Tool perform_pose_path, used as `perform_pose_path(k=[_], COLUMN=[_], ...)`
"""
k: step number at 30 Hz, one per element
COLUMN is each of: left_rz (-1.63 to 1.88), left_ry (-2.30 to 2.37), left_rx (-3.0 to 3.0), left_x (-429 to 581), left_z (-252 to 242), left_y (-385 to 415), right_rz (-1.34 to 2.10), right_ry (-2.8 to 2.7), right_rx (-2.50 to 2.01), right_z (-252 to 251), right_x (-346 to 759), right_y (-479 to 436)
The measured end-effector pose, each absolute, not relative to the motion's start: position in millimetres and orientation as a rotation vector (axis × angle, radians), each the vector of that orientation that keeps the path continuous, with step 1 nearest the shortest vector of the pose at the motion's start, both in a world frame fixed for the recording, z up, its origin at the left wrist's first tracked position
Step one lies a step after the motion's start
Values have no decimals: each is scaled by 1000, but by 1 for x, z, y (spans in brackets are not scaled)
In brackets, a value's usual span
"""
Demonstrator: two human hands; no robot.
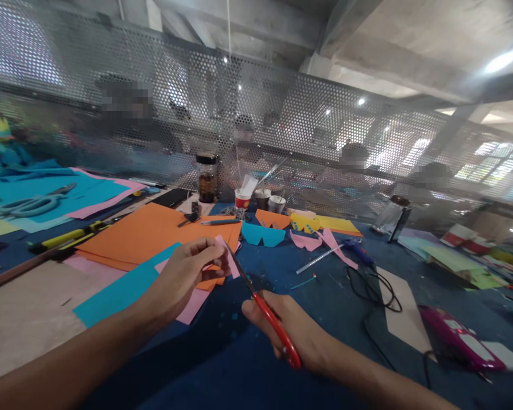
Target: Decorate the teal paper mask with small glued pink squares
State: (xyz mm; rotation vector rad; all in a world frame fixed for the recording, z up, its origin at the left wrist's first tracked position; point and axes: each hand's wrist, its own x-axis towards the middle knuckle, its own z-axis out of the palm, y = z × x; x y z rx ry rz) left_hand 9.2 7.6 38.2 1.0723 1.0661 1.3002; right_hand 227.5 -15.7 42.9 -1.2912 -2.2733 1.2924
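My left hand point(188, 270) pinches a small pink piece of paper point(226, 250) above the blue table cover point(282, 364). My right hand point(299, 330) grips red-handled scissors point(273, 324), whose blades point up and left and meet the pink paper's edge. Both hands hover over a pile of orange point(149, 233), pink and teal paper sheets point(123, 287).
Cut paper shapes in teal point(263, 234), orange, yellow and pink lie further back, near paper cups point(243, 198) and a dark jar point(207, 177). A black cable point(376, 290) and a purple glue gun point(457, 336) lie at the right. Large scissors point(34, 202) rest at the left. A perforated metal screen stands behind, with people beyond it.
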Motion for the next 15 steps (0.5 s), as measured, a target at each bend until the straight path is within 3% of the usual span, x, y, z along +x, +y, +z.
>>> perform_pose_path(k=[15], left_rz=[1246], left_ry=[1073], left_rx=[1129], left_x=[8], left_z=[32], left_y=[9], right_rz=[1229], right_ry=[-2316], right_rx=[-1269], right_z=[43], right_x=[227], right_y=[-15])
